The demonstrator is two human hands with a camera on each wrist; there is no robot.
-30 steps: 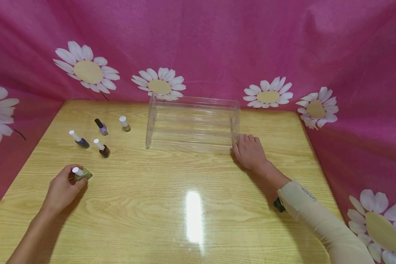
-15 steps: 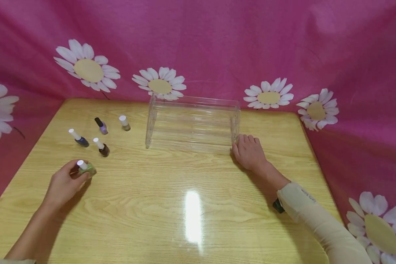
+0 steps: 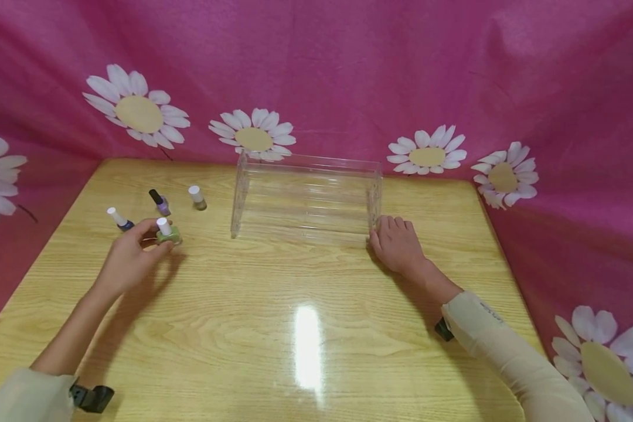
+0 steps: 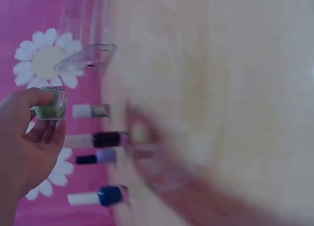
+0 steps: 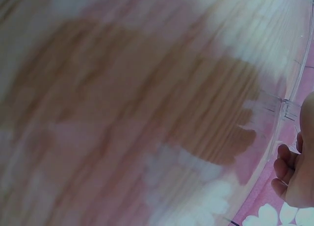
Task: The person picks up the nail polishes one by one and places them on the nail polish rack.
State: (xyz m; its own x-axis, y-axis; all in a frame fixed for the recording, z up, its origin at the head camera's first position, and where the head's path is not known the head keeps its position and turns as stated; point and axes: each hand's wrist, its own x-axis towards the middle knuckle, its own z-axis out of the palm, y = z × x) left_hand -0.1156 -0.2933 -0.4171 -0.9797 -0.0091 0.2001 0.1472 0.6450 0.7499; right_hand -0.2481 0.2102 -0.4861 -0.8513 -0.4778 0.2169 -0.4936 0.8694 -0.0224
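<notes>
Green glass makes up the bottle (image 3: 170, 237) pinched between the thumb and fingers of the left hand (image 3: 125, 258), held off the table (image 3: 232, 328). It should be light, stiff, rather slippery and breakable if dropped; its body's flat sides look the best hold, leaving the cap (image 3: 164, 226) free above the grip. Beyond that grip stand the purple bottle (image 3: 162, 206) and the blue bottle (image 3: 121, 220). The left forearm slants forward, wrist fairly straight. Well right of it, the right hand (image 3: 399, 243) is curled at the rack (image 3: 374, 202)'s near corner; whether it grips, I cannot tell.
</notes>
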